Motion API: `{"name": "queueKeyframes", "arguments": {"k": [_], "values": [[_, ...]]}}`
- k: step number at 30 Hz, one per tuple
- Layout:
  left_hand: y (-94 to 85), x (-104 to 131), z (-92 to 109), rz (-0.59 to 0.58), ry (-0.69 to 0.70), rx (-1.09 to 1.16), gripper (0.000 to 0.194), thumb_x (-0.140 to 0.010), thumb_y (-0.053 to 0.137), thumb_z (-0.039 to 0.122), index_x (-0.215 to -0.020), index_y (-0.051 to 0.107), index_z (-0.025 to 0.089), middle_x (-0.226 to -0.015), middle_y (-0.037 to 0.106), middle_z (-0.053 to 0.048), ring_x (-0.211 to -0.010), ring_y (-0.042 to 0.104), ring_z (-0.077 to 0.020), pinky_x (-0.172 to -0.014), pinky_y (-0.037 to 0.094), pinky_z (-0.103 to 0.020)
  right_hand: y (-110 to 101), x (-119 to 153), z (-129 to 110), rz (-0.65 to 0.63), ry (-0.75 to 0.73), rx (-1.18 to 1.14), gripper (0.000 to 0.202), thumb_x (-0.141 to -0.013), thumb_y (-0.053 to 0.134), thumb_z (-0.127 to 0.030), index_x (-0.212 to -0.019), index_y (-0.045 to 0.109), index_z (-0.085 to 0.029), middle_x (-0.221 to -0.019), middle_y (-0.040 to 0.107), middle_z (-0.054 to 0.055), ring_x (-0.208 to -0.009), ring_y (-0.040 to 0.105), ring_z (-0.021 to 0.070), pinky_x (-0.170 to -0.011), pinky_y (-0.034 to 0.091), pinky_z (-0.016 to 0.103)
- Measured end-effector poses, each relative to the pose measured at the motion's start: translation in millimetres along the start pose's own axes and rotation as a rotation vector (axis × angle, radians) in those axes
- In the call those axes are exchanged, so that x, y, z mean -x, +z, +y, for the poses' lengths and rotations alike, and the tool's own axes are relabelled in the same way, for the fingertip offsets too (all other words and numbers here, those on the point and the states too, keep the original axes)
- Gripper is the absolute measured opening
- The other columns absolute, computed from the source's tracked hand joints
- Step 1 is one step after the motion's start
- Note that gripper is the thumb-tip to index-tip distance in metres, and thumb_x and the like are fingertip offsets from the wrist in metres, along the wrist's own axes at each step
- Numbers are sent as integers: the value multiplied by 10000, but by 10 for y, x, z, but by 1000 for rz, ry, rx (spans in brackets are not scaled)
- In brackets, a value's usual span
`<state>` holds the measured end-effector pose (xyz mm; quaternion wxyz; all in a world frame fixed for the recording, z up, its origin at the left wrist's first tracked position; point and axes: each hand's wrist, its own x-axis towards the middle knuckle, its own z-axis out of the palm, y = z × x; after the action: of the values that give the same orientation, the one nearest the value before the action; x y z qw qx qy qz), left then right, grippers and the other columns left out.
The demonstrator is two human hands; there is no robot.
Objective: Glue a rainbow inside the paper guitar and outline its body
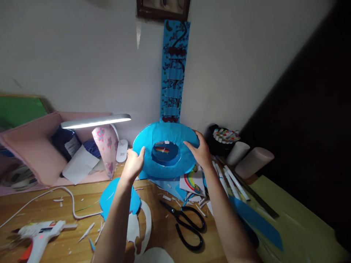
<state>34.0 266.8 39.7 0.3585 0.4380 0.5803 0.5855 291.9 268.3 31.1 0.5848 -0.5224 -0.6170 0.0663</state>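
Head view: left hand (pixel 134 162) and right hand (pixel 201 149) grip opposite sides of a blue oval (pixel 166 132), thumbs in front. Looks mostly built, centre hole cut; what's left is unclear. Scissors (pixel 173 210) lie untouched below the fingers.

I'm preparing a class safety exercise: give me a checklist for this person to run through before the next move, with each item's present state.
1. Blue oval held at both sides: ok, left hand and right hand grip it.
2. Scissors set down: ok, on the table between the forearms.
3. Paper scraps cleared away: not ok, scattered about.
4. Lamp lit: ok.
5. Glue gun cool: cannot tell; it lies on the table.
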Motion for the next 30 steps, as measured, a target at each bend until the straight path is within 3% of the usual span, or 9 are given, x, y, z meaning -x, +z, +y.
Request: {"name": "queueKeyframes", "arguments": {"k": [4,7,8,10,12,14,19,23,30], "values": [[59,206,208,62,168,-199,509,-757,664,205,-1205,466,65,-1314,399,-227,-1325,260,-372,-1108,130,-520,-17,-1,-4,56,-104,101,597,-768,666,-424,-1291,469,-215,-1294,541,124,-1206,498,256,-1012,405,434],[114,349,340,19,326,-270,371,-830,570,228,-1185,504,146,-1232,476,-157,-1198,438,-294,-1062,274,-420,-65,22,-145,209,-235,246,488,-778,672,-386,-1210,543,-200,-1244,565,129,-1225,461,274,-1057,329,479],[132,383,365,-21,369,-284,290,-844,550,229,-1130,548,184,-1167,524,-121,-1096,518,-257,-1002,351,-379,-83,38,-214,195,-258,274,376,-803,648,-366,-1140,588,-210,-1192,595,117,-1198,481,270,-1053,329,476],[168,424,379,-124,435,-306,154,-844,548,215,-977,624,229,-1032,599,-64,-901,597,-197,-851,448,-306,-100,85,-361,3,-260,288,178,-863,573,-324,-1001,649,-240,-1057,658,81,-1075,569,242,-989,402,420],[204,427,345,-226,482,-336,117,-829,569,194,-901,649,238,-983,640,-40,-829,616,-175,-773,477,-277,-62,150,-488,-246,-228,289,160,-892,523,-278,-958,666,-249,-969,692,59,-936,635,215,-870,483,351],[243,404,274,-306,517,-388,195,-831,553,172,-996,633,237,-1051,653,-45,-873,627,-183,-795,492,-297,46,226,-568,-347,-184,314,204,-891,508,-222,-1029,658,-213,-997,702,85,-906,657,227,-806,512,338],[370,326,37,-432,564,-549,457,-874,430,139,-1329,396,160,-1302,550,-130,-1124,575,-219,-944,469,-353,451,407,-598,-318,-41,403,402,-899,372,-98,-1278,507,-89,-1205,613,209,-1065,614,286,-844,510,402],[447,289,-105,-468,580,-684,474,-888,397,139,-1353,343,72,-1375,465,-197,-1207,524,-248,-925,481,-331,617,478,-569,-336,15,414,483,-862,327,-13,-1300,490,-137,-1241,603,157,-1092,608,239,-859,509,346],[392,307,-29,-375,534,-877,325,-881,411,149,-1175,545,185,-1160,608,-116,-849,670,-234,-630,487,-299,549,475,-591,-320,97,405,198,-844,539,-117,-1011,638,-156,-986,709,107,-922,661,262,-759,503,342]]}}
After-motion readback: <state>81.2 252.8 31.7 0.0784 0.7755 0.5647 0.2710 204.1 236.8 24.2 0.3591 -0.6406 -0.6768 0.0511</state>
